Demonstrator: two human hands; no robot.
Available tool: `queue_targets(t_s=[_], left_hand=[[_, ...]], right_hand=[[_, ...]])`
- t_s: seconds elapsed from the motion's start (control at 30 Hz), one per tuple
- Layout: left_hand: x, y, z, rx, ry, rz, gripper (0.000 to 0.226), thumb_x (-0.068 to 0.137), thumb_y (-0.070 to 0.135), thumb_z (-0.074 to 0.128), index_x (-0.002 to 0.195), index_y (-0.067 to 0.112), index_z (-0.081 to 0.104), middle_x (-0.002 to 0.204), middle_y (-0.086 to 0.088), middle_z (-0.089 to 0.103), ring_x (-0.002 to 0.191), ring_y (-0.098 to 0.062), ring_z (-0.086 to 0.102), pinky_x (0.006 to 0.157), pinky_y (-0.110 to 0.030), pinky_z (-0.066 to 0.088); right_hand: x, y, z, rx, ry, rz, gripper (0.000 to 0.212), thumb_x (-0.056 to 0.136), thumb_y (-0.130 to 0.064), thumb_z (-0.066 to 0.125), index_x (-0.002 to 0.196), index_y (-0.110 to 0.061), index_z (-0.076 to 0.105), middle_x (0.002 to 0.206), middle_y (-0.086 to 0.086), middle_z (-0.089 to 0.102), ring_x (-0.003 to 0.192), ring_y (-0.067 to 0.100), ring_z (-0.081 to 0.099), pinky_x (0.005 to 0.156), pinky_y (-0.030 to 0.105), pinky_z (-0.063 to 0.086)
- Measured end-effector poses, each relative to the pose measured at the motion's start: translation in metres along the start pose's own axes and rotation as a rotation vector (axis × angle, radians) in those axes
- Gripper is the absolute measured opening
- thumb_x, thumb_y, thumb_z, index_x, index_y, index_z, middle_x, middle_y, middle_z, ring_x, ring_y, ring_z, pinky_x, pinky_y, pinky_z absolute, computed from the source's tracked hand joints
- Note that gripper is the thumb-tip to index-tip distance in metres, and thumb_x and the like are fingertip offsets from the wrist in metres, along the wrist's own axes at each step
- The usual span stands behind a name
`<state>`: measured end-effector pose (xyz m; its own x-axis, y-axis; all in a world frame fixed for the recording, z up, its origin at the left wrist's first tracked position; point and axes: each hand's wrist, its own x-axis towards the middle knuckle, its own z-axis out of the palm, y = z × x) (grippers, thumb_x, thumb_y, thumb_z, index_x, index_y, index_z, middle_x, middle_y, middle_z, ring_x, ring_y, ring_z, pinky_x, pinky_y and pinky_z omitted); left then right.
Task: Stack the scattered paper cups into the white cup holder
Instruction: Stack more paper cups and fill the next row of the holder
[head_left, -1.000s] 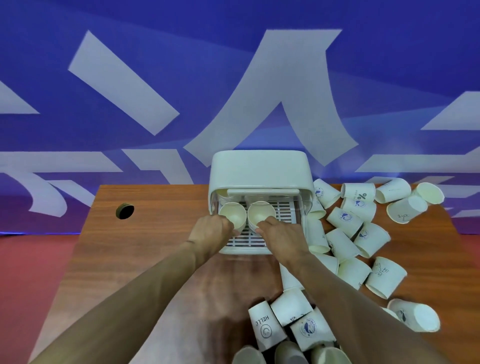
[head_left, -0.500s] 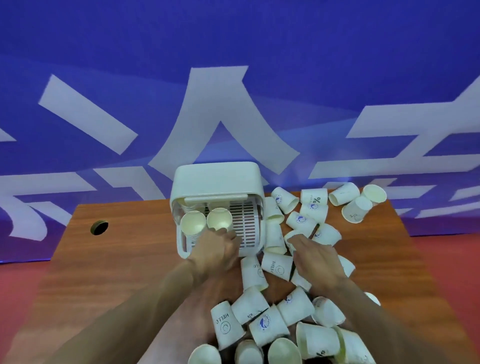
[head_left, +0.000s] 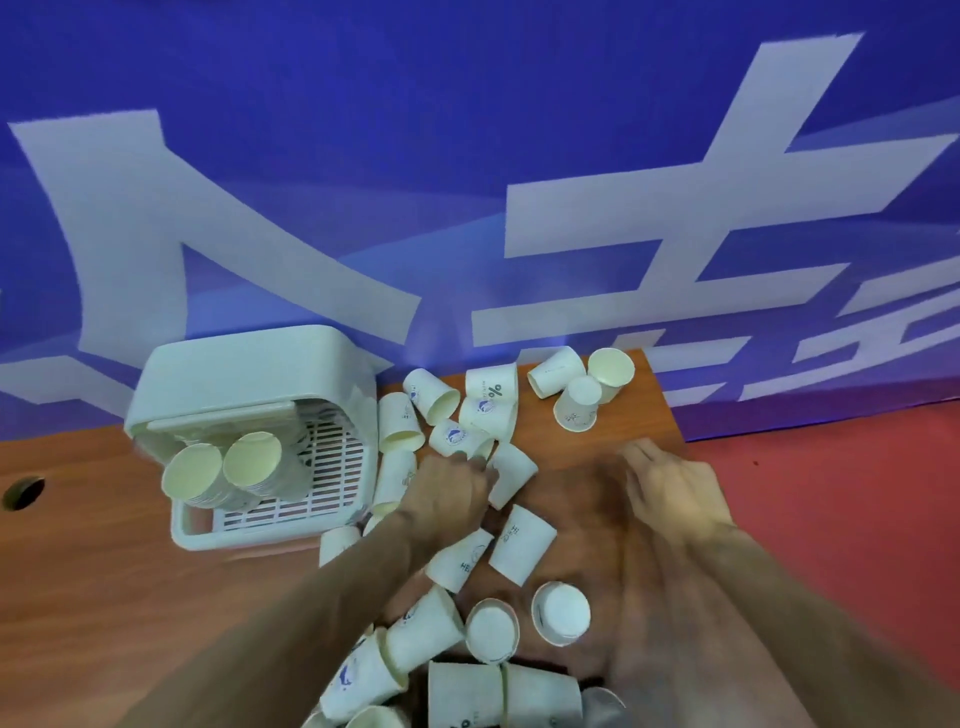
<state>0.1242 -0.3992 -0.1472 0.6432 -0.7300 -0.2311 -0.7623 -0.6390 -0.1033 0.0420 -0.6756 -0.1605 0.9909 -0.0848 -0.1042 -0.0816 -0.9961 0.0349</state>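
The left hand (head_left: 451, 493), fingers curled narrow, touches a logo cup (head_left: 457, 435) lying on its side just ahead; the right hand (head_left: 670, 480) hovers flat and empty. The white cup holder (head_left: 249, 384) sits left on the tabletop (head_left: 104, 571).

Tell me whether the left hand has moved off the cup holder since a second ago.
Yes. The left hand has gone from the front of the white cup holder rightward into the scattered cups beside it.
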Motion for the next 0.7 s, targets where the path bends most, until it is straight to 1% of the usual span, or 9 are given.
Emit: queue_targets(t_s=[0.07, 0.13, 0.2, 0.27, 0.37, 0.47, 0.53, 0.6, 0.7], left_hand=[[0.027, 0.01, -0.004, 0.004, -0.004, 0.009, 0.017, 0.089, 0.025, 0.051, 0.102, 0.017, 0.059, 0.093, -0.002, 0.06, 0.079, -0.024, 0.057, 0.054, -0.031, 0.031], [0.056, 0.018, -0.01, -0.005, 0.017, 0.021, 0.017, 0.09, 0.027, 0.054, 0.104, 0.017, 0.058, 0.096, -0.002, 0.06, 0.081, -0.024, 0.057, 0.056, -0.032, 0.031], [0.086, 0.024, -0.013, -0.019, 0.046, 0.027, 0.019, 0.089, 0.025, 0.056, 0.106, 0.018, 0.055, 0.099, -0.003, 0.06, 0.083, -0.024, 0.057, 0.057, -0.033, 0.032], [0.115, 0.029, -0.013, -0.038, 0.081, 0.007, 0.027, 0.089, 0.024, 0.059, 0.114, 0.019, 0.052, 0.104, -0.003, 0.059, 0.089, -0.024, 0.058, 0.057, -0.033, 0.033], [0.152, 0.038, -0.009, -0.119, 0.14, -0.077, 0.039, 0.092, 0.028, 0.057, 0.127, 0.02, 0.043, 0.121, -0.004, 0.054, 0.1, -0.025, 0.058, 0.063, -0.035, 0.046], [0.174, 0.046, -0.006, -0.283, 0.181, -0.168, 0.042, 0.091, 0.038, 0.057, 0.125, 0.019, 0.04, 0.124, -0.004, 0.051, 0.1, -0.024, 0.057, 0.072, -0.038, 0.054], [0.185, 0.052, 0.0, -0.307, 0.213, -0.179, 0.044, 0.09, 0.043, 0.057, 0.121, 0.018, 0.039, 0.118, -0.004, 0.054, 0.095, -0.022, 0.057, 0.068, -0.038, 0.053], [0.192, 0.056, 0.007, -0.272, 0.247, -0.166, 0.044, 0.09, 0.044, 0.055, 0.121, 0.018, 0.039, 0.113, -0.004, 0.055, 0.091, -0.022, 0.056, 0.061, -0.036, 0.046], [0.195, 0.059, 0.012, -0.324, 0.294, -0.204, 0.043, 0.089, 0.043, 0.057, 0.122, 0.019, 0.041, 0.111, -0.002, 0.054, 0.091, -0.019, 0.054, 0.058, -0.033, 0.041]], right_hand=[[0.015, 0.022, 0.005, -0.039, -0.037, -0.006, 0.018, 0.093, -0.028, 0.045, 0.107, -0.025, 0.055, 0.104, -0.008, 0.057, 0.081, 0.014, 0.064, 0.055, 0.029, 0.039], [0.031, 0.041, 0.01, -0.047, -0.05, -0.005, 0.018, 0.093, -0.028, 0.044, 0.109, -0.024, 0.052, 0.109, -0.009, 0.055, 0.08, 0.015, 0.063, 0.056, 0.03, 0.043], [0.05, 0.056, 0.015, -0.01, -0.047, -0.003, 0.027, 0.092, -0.026, 0.049, 0.119, -0.023, 0.049, 0.124, -0.008, 0.052, 0.082, 0.017, 0.065, 0.056, 0.03, 0.041], [0.071, 0.067, 0.021, 0.046, -0.054, -0.009, 0.041, 0.09, -0.024, 0.051, 0.13, -0.022, 0.044, 0.138, -0.008, 0.044, 0.088, 0.02, 0.065, 0.058, 0.032, 0.043], [0.098, 0.072, 0.035, 0.1, -0.047, -0.013, 0.056, 0.089, -0.02, 0.051, 0.142, -0.021, 0.033, 0.151, -0.007, 0.032, 0.097, 0.022, 0.064, 0.065, 0.037, 0.048], [0.118, 0.067, 0.048, 0.092, -0.035, -0.056, 0.064, 0.089, -0.011, 0.051, 0.148, -0.021, 0.028, 0.157, -0.005, 0.028, 0.104, 0.024, 0.063, 0.066, 0.036, 0.047], [0.126, 0.067, 0.057, 0.056, -0.023, -0.088, 0.062, 0.09, -0.011, 0.051, 0.147, -0.022, 0.03, 0.155, -0.004, 0.032, 0.102, 0.024, 0.064, 0.065, 0.034, 0.045], [0.132, 0.066, 0.06, 0.054, -0.032, -0.1, 0.052, 0.093, -0.017, 0.05, 0.142, -0.025, 0.037, 0.147, -0.005, 0.044, 0.101, 0.022, 0.064, 0.066, 0.034, 0.043], [0.139, 0.062, 0.056, 0.038, -0.025, -0.089, 0.021, 0.097, -0.029, 0.047, 0.116, -0.031, 0.057, 0.113, -0.008, 0.064, 0.094, 0.019, 0.064, 0.069, 0.034, 0.05]])
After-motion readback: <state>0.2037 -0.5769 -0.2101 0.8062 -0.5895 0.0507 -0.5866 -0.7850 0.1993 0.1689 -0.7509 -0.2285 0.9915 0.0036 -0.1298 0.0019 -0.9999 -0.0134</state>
